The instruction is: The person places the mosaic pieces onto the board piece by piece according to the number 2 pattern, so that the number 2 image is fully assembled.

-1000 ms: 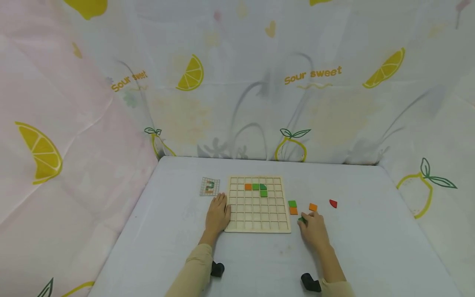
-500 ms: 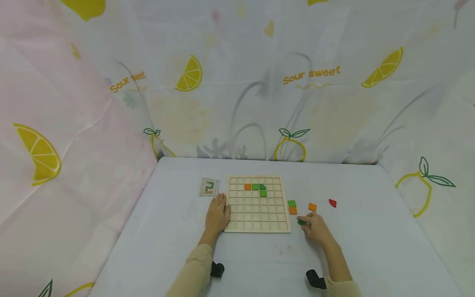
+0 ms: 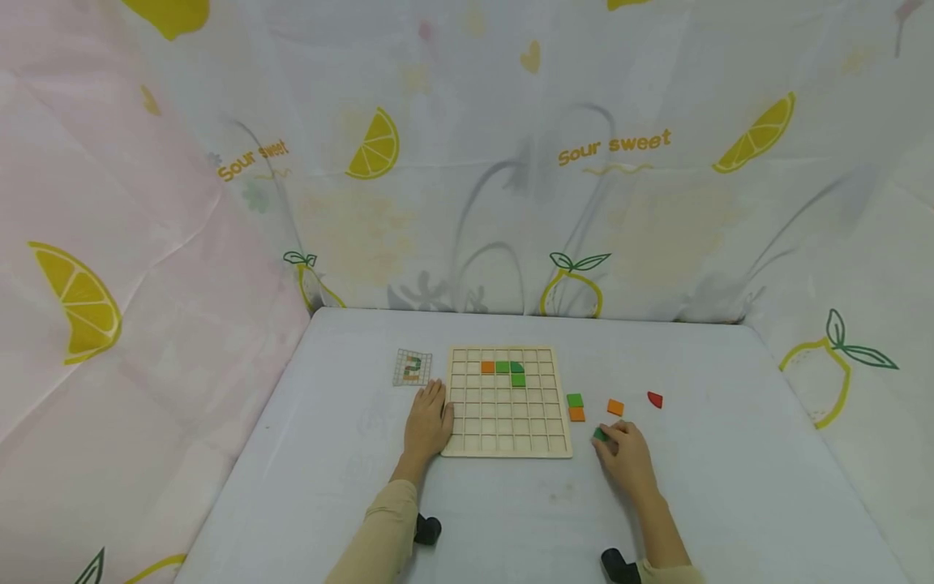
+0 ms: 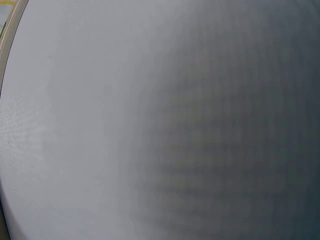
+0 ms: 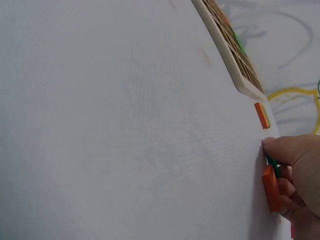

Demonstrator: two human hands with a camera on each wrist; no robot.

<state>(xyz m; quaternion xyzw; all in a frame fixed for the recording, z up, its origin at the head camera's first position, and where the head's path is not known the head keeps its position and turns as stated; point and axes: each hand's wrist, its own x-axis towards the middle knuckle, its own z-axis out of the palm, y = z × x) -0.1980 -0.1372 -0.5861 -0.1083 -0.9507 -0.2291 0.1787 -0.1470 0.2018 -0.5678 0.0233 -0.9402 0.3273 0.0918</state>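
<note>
My left hand [image 3: 428,420] lies with its fingers extended along the left edge of a square wooden grid board [image 3: 507,418]. On the board sit an orange tile [image 3: 488,367], two light green tiles and a dark green rounded tile [image 3: 516,367]. To the right of the board, my right hand [image 3: 627,454] pinches a small dark green tile [image 3: 601,434] between thumb and fingers, low over the table. In the right wrist view, an orange tile [image 5: 271,189] shows beside those fingers. The left wrist view is mostly blurred and shows no hand.
A small gridded pattern card [image 3: 412,367] lies left of the board. Beside the board's right edge are a green tile [image 3: 575,400] and an orange tile [image 3: 577,414], touching. Further right lies a red quarter-round tile [image 3: 655,400]. Printed cloth walls surround the white table.
My right hand has shifted the dark green tile about in its fingers, index finger straightening and then bending again, and now sits slightly further right. My left hand has stayed in place.
</note>
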